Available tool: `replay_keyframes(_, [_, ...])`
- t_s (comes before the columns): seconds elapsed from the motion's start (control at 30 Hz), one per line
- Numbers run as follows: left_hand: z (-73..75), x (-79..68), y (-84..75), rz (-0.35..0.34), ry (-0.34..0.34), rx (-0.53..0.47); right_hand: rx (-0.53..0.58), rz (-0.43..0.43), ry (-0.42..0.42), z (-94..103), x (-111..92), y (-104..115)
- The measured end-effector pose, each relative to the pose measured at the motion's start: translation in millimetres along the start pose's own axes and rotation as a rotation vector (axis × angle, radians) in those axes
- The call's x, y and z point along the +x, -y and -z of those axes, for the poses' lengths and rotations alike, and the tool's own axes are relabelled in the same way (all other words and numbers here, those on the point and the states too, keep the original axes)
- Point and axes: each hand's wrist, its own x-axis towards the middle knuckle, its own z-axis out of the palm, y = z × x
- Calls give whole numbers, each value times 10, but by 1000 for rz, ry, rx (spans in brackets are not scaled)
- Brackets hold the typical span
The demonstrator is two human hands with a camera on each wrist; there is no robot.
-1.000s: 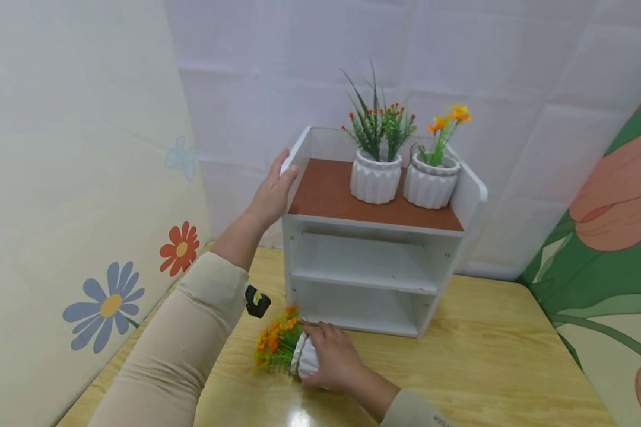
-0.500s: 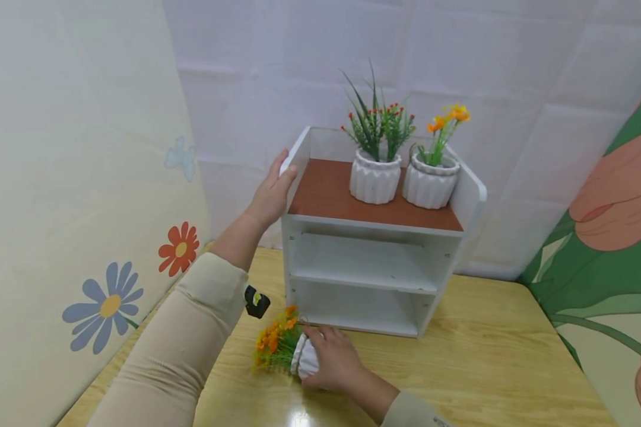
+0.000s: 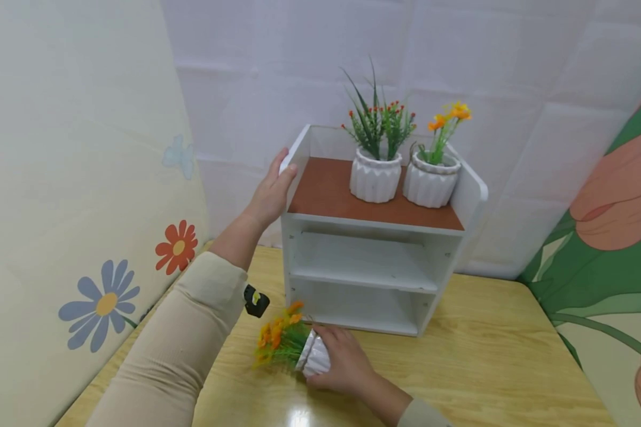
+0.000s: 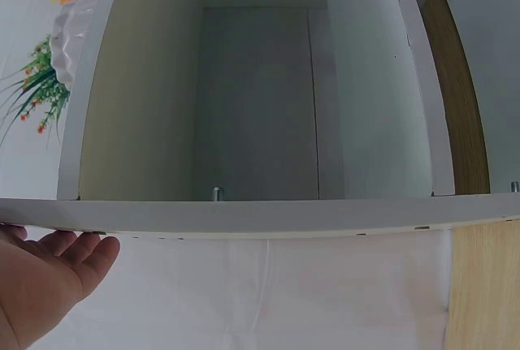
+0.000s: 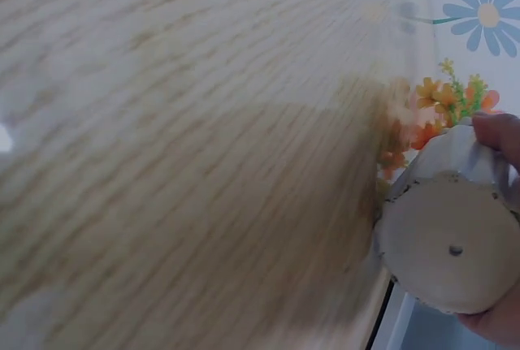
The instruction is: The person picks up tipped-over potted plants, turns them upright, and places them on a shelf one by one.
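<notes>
My left hand (image 3: 271,188) grips the upper left side panel of a small white shelf unit (image 3: 363,261); the left wrist view shows its fingers (image 4: 93,261) against the panel's outer face. Down on the table, my right hand (image 3: 344,360) holds a white ribbed flower pot (image 3: 315,354) tipped on its side. Its orange and yellow flowers (image 3: 276,335) point left. The pot's round base (image 5: 447,240) faces the right wrist camera, with a thumb or finger (image 5: 502,132) over its side.
On the shelf's brown top stand two white pots, one with red-tipped greenery (image 3: 375,177), one with orange flowers (image 3: 431,181). A black device (image 3: 256,301) sits at the left sleeve. Printed panels and white cloth (image 3: 256,89) surround the wooden table (image 3: 491,350).
My right hand has shifted slightly right with the flower pot, and its flowers have swung a little upward in the head view. My left hand stays on the shelf panel.
</notes>
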Motion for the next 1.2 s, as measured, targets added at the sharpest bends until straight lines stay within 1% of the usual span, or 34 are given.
replay_keyframes(0.17, [1,-18,-18,9,3,-1,48,-2,-37,1,-37,-75])
replay_keyframes(0.53, [2,-9,4,2,6,1,150,-18,-59,21,-124,-199])
replay_keyframes(0.9, [2,-17,-13,11,10,-7,310,-89,-87,10,-210,-355])
replay_keyframes(1.2, [3,-23,-25,6,4,-8,350,-114,-84,37,-288,-414])
